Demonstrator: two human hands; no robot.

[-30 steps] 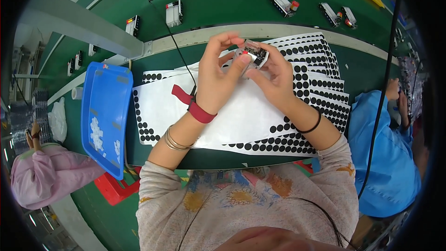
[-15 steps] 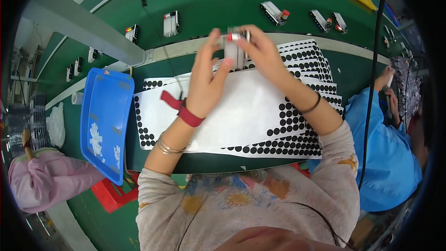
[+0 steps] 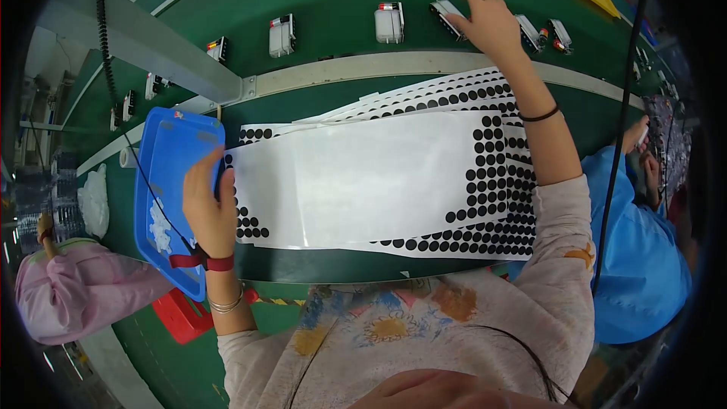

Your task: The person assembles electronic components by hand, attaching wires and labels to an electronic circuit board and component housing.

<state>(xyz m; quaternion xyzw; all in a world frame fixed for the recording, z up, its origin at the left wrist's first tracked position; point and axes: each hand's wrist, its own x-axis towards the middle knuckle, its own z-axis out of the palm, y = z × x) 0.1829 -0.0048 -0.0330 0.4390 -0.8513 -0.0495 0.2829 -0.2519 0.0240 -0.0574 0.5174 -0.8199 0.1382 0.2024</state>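
Observation:
My left hand [image 3: 210, 208] hovers over the left edge of the sheets of black round stickers [image 3: 379, 174], beside the blue tray [image 3: 142, 204]. Its fingers are stretched out and hold nothing. My right hand [image 3: 494, 26] reaches over the green belt with thumb and fingers apart, close to a white boxy unit with a dark side [image 3: 448, 17]; that unit's near right end is partly covered by the hand. Left of it, another white unit with a red-and-black cylinder at its far end [image 3: 390, 26] rests on the belt. The top sheet is mostly bare white, with dots left at both ends.
More white units [image 3: 282, 34] stand spaced along the green belt [image 3: 333, 0]. A pale rail [image 3: 341, 67] divides belt from table. White scraps [image 3: 159, 227] lie in the tray. A coiled cord [image 3: 106, 30] hangs at left. Co-workers in pink [image 3: 83, 288] and blue [image 3: 636, 257] sit either side.
The white unit I held in both hands now lies on the belt. My right hand has moved right and farther out; my left hand has drawn back left toward the tray.

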